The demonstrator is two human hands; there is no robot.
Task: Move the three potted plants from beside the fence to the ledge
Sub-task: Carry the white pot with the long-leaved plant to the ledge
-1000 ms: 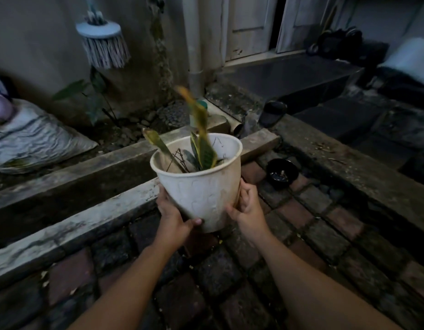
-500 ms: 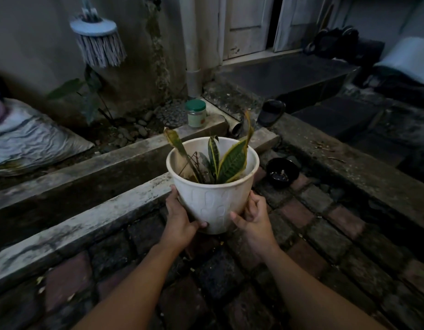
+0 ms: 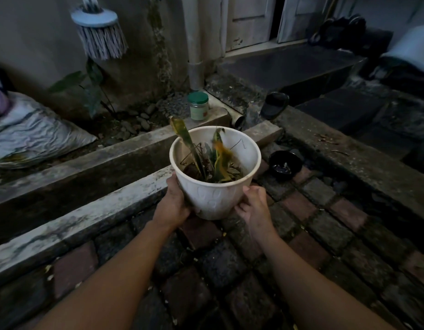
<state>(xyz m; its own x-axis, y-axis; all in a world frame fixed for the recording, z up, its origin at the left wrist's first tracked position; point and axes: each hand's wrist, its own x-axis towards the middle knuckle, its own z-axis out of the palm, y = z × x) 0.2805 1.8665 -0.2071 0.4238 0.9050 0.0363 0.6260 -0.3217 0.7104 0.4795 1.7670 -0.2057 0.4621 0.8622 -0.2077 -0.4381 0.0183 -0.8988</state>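
While the left hand [image 3: 175, 206] and right hand [image 3: 251, 206] clasp the white pot [image 3: 214, 194] low on its sides above the brick paving [image 3: 308, 236] — just short of the ledge [image 3: 87, 210] — it looks rigid, smooth, soil-heavy — best supported near the base.

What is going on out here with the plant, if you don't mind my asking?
A person is holding a white plant pot with both hands, the left hand and right hand gripping its lower sides. The pot is in the air over the brick paving, next to the concrete ledge, and has not been set down there yet.
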